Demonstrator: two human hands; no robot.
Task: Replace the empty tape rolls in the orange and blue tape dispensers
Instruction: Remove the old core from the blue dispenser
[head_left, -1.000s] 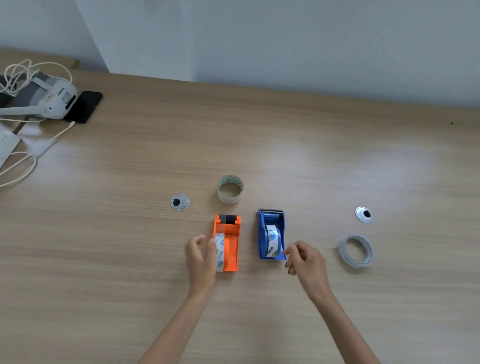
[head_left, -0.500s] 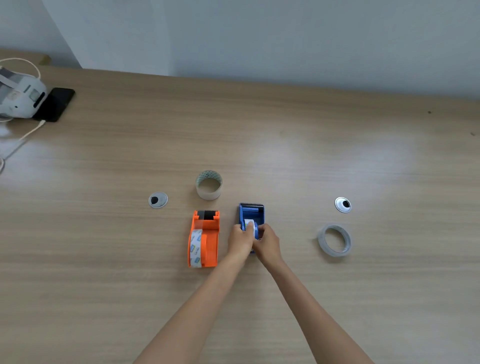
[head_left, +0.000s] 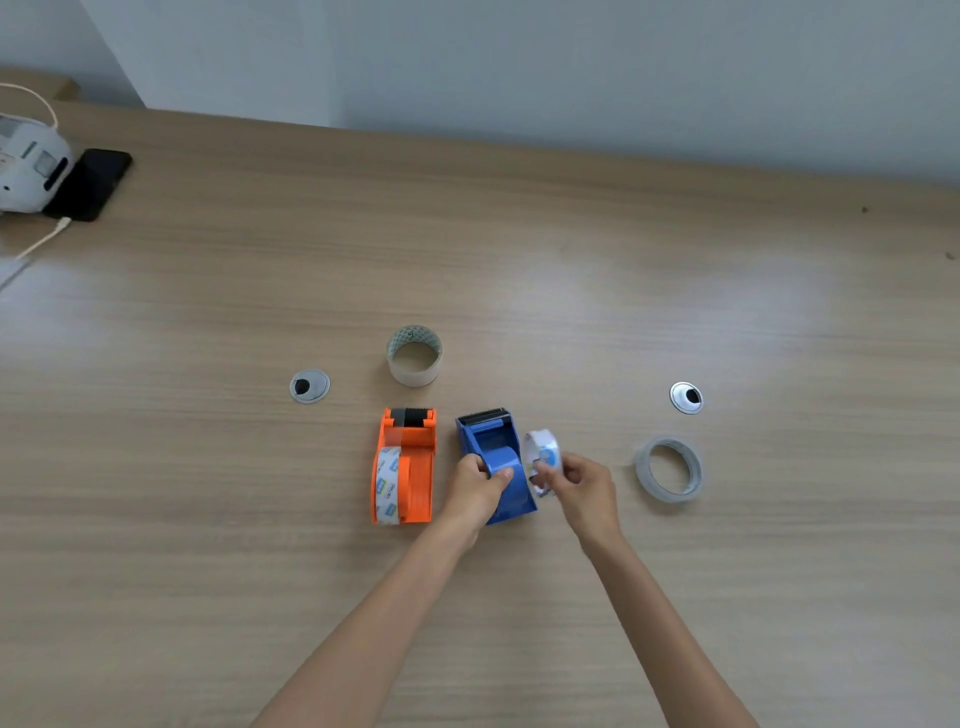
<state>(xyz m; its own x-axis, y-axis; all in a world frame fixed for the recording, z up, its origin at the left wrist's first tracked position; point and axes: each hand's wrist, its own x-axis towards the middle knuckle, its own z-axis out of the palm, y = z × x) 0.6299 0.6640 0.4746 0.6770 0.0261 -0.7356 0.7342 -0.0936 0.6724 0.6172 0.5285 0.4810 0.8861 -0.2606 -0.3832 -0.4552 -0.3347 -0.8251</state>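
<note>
The blue tape dispenser (head_left: 493, 447) lies on the wooden table (head_left: 519, 260), and my left hand (head_left: 480, 491) grips its rounded rear hub. Just right of it, my right hand (head_left: 584, 486) pinches a white and blue empty tape core (head_left: 540, 452), held clear of the dispenser. The orange tape dispenser (head_left: 410, 462) lies to the left with a white printed core (head_left: 387, 486) still along its left side. A wide clear tape roll (head_left: 414, 356) stands behind the orange dispenser. A narrower clear tape roll (head_left: 669, 469) lies flat to the right.
Two round metal cable grommets (head_left: 309, 386) (head_left: 686, 397) sit in the tabletop at left and right. At the far left edge are a white device (head_left: 28, 166), a black phone (head_left: 91, 182) and a white cable (head_left: 44, 241). A grey wall runs behind the table.
Both hands closed in on the blue dispenser. My right hand has since pulled the white core out to the right, while my left hand stays on the dispenser.
</note>
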